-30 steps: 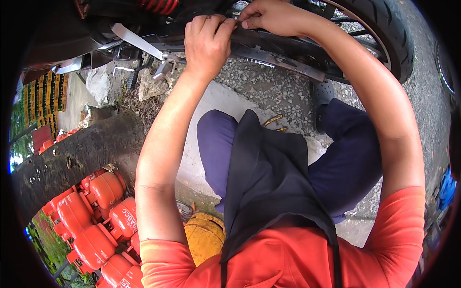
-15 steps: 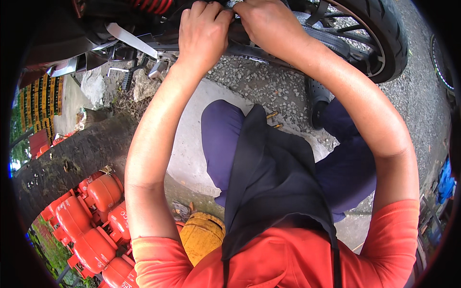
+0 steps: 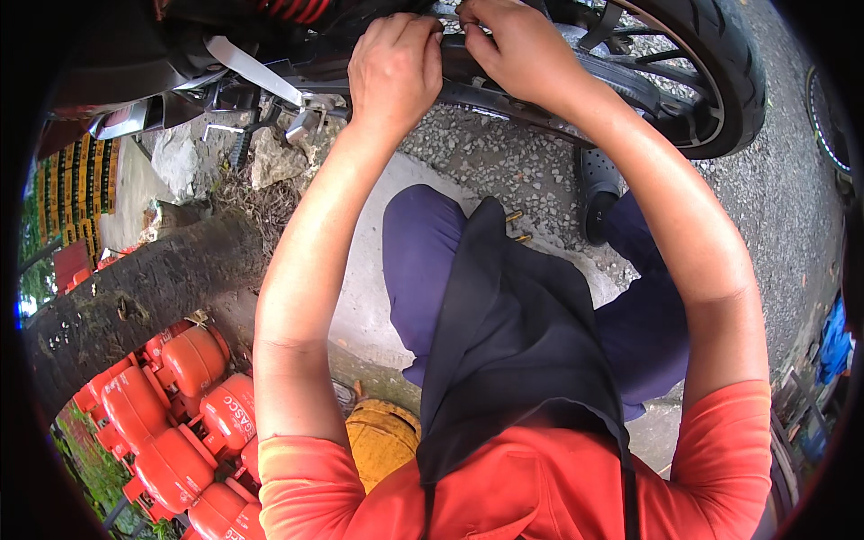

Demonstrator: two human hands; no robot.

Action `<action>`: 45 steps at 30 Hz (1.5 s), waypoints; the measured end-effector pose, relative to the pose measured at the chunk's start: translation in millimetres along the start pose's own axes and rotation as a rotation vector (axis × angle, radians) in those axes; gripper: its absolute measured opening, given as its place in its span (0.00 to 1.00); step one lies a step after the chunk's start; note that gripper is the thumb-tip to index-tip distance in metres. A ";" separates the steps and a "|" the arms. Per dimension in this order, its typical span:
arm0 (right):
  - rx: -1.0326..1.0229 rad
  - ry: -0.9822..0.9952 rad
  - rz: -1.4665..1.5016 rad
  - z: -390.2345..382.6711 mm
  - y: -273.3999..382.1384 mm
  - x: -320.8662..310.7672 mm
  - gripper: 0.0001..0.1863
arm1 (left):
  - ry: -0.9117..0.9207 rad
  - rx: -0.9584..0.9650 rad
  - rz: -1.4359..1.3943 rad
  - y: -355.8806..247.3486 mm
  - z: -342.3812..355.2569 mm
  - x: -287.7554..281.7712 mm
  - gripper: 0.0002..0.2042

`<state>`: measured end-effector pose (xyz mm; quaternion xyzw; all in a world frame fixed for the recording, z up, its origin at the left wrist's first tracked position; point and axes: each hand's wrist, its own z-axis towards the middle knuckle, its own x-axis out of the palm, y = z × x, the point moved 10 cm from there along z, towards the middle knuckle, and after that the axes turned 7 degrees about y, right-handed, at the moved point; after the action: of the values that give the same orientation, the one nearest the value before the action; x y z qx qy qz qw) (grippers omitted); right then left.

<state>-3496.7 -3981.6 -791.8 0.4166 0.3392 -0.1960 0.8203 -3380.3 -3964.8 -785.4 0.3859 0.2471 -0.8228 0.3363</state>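
Observation:
Both of my hands are at the side of a motorcycle, above its long black swingarm (image 3: 477,97) and just ahead of the rear wheel (image 3: 720,63). My left hand (image 3: 396,67) has its back toward me, with its fingers curled over and their tips hidden against dark parts. Close to its right, my right hand (image 3: 522,49) is bent inward, thumb and fingers drawn together near the same spot. Whatever either hand grips is too small or hidden to make out. A silver lever (image 3: 254,70) juts out left of my left hand.
Red gas cylinders (image 3: 171,468) lie stacked at the lower left, beside a dark log-like trunk (image 3: 135,297). A yellow cylinder (image 3: 382,441) stands by my left side. Rocks (image 3: 273,160) and gravel (image 3: 531,171) lie below the motorcycle. A red coil spring (image 3: 297,9) shows at the top.
Both hands have shifted slightly right and toward me. A little more of my right thumb shows now, and the gap between the hands looks slightly wider.

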 end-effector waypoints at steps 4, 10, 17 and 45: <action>0.189 0.075 0.102 -3.7 -18.4 10.4 0.08 | -0.065 -0.097 -0.133 10.6 -10.8 3.7 0.05; 0.210 0.144 0.246 -1.7 -41.6 19.3 0.08 | -0.120 -0.165 -0.190 16.2 -17.8 4.1 0.05; 0.298 0.151 0.214 1.8 -52.4 22.3 0.07 | -0.080 -0.056 -0.051 14.3 -20.6 1.7 0.06; 0.357 0.130 0.146 9.0 -68.6 30.3 0.09 | 0.066 0.046 0.200 -19.2 -3.2 8.0 0.05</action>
<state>-3513.7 -4029.7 -847.6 0.5905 0.3202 -0.1657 0.7220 -3396.9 -3953.0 -790.8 0.4430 0.1994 -0.7775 0.3994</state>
